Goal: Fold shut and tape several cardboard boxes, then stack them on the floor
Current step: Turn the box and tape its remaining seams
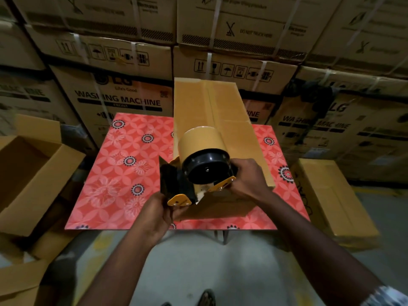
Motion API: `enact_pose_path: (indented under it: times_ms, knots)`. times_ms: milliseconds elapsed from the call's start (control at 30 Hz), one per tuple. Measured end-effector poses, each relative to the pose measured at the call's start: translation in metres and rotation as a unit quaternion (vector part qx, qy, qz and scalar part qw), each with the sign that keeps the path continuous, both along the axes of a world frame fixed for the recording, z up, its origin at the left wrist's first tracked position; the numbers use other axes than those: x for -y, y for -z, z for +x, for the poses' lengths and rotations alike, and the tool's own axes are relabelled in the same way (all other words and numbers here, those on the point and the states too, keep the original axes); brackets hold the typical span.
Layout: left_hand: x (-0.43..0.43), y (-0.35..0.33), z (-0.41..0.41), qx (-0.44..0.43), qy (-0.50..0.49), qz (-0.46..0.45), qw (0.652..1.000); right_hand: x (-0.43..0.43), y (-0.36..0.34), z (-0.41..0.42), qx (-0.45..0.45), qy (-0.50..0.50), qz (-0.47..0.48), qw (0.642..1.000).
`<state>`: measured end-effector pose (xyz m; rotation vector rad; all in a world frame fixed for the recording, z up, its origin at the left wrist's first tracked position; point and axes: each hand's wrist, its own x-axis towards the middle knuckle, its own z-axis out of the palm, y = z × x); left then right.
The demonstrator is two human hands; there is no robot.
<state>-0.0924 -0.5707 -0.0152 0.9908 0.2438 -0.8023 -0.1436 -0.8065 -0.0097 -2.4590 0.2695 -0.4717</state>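
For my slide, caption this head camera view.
Left hand and right hand hold a tape dispenser at a cardboard box on a red table.

Head-worn wide-angle camera looks forward and down, close above the table [106, 184].

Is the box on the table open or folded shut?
Shut. The top flaps of the box lie flat and meet along the middle; whether that seam is taped, I cannot tell.

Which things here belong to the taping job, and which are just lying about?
Job: tape dispenser, gripped by left hand and right hand; box on the table; open box at left; closed box on the floor at right.
Lying about: stacked washing machine cartons behind.
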Motion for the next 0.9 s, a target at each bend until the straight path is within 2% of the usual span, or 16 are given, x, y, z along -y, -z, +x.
enact_pose_path:
  times_ms: [167,333,567,900]
  knots:
    - [-0.009,0.007,0.007,0.085,0.006,0.111,0.99,-0.005,0.006,0.006,-0.017,0.01,-0.02,1.0]
    - [-0.014,0.012,0.02,0.172,0.024,0.201,0.964,-0.004,0.005,0.008,-0.028,-0.004,-0.071,0.997]
    - [-0.016,0.015,0.031,0.241,0.034,0.24,0.94,0.004,-0.004,0.006,-0.008,0.005,-0.141,0.99]
    - [-0.017,0.027,0.034,0.342,-0.007,0.277,0.898,0.006,-0.01,0.006,-0.026,0.009,-0.171,0.985]
